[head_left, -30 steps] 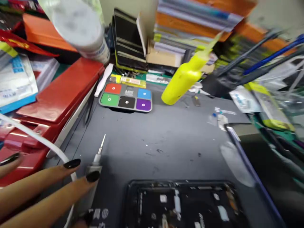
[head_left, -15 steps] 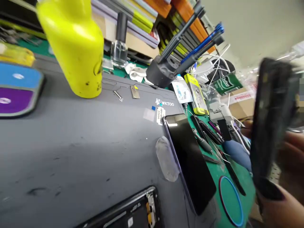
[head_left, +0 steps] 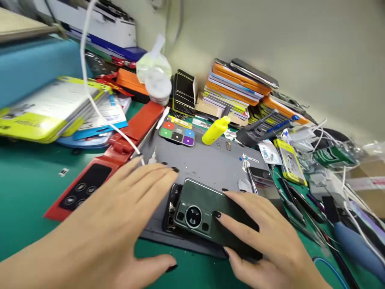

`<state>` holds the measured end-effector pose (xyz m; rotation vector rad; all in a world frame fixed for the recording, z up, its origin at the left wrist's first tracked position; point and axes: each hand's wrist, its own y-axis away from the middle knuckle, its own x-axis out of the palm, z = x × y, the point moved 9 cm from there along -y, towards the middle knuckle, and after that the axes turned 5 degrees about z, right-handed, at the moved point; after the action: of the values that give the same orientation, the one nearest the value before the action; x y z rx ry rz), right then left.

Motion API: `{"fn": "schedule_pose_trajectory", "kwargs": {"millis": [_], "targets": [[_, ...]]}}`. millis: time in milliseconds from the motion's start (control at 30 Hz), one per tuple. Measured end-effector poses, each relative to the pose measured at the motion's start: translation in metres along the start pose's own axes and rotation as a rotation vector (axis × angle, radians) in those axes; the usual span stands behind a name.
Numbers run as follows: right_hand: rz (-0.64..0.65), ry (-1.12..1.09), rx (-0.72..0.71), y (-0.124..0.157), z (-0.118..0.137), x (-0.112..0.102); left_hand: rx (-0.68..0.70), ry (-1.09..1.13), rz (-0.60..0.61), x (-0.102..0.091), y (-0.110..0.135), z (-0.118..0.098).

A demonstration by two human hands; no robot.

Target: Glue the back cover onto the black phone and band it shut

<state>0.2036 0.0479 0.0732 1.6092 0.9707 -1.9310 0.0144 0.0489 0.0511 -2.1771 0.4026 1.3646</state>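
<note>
A dark green phone back cover (head_left: 200, 202) with a round camera ring lies over an opened phone body (head_left: 169, 206) on the grey work mat (head_left: 207, 162). My right hand (head_left: 264, 239) rests on the cover, fingers spread flat along its right part, thumb at its near edge. My left hand (head_left: 120, 224) hovers flat at the cover's left, fingers stretched out toward the mat, holding nothing. A screwdriver (head_left: 152, 158) lies on the mat just beyond my left fingertips.
On the mat stand a yellow bottle (head_left: 215, 130) and a coloured screw tray (head_left: 177, 133). A red tool (head_left: 120, 154) lies left. A second phone (head_left: 261, 178), tweezers and cables (head_left: 303, 204) crowd the right. Stacked boxes (head_left: 231, 90) line the back wall.
The view swung from close on the mat to wide. The dark cover, held up in my right hand before, now lies on the phone body with both hands at it.
</note>
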Motion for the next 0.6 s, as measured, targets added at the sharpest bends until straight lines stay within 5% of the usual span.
{"fn": "schedule_pose_trajectory", "kwargs": {"millis": [267, 600], "targets": [[0.037, -0.002, -0.077, -0.01, 0.011, 0.005, 0.072, 0.179, 0.053, 0.016, -0.02, 0.0], [0.114, -0.046, -0.056, -0.013, 0.003, 0.016, 0.052, 0.122, 0.044, 0.019, -0.023, 0.005]]}}
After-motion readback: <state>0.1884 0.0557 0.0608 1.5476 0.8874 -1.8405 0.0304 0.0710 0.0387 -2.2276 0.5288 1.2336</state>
